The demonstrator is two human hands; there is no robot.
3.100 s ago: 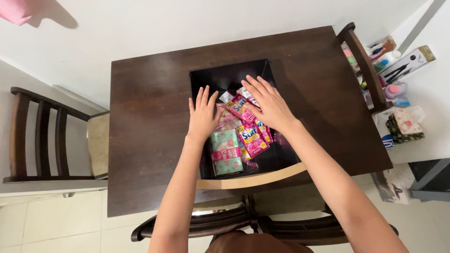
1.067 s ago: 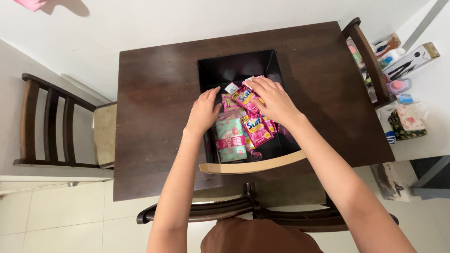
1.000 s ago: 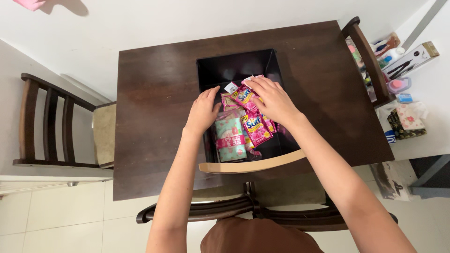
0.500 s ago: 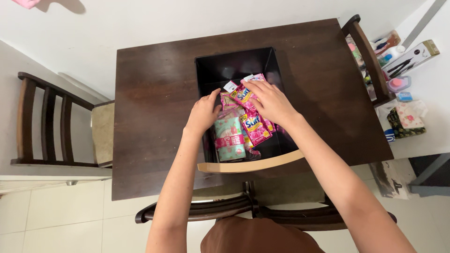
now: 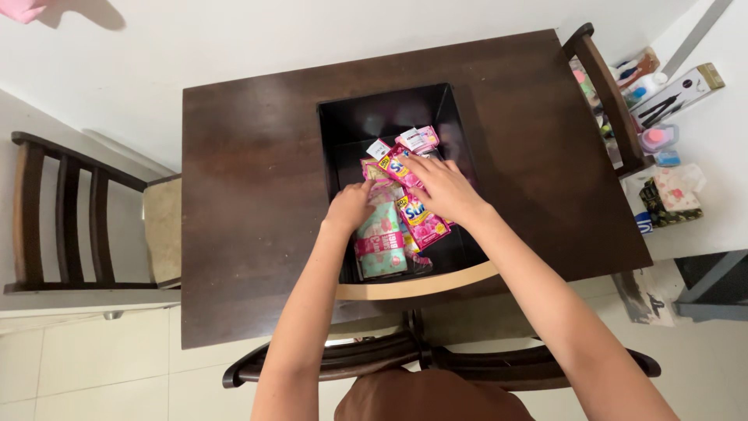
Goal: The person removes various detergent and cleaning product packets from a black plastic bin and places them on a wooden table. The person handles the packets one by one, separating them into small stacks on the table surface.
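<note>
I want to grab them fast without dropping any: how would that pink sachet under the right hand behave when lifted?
The pink sachet looks like thin glossy film, so probably floppy and a bit slippery. It lies flat among other packets in the black box, so likely light. The right hand rests on it; the left hand touches the green packet.

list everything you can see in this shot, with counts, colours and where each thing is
table: one, dark brown wood, centre
box: one, black with a pale near rim, on the table
sachets: several, pink and pale green, piled inside the box
chairs: three, dark wood, one at left, one at right, one at the near edge
side surface: one, white, at right, with small bottles, a carton and a floral pouch
floor tiles: pale, lower left
left hand: one, in the box, on the green sachet
right hand: one, in the box, on the pink sachets
</note>
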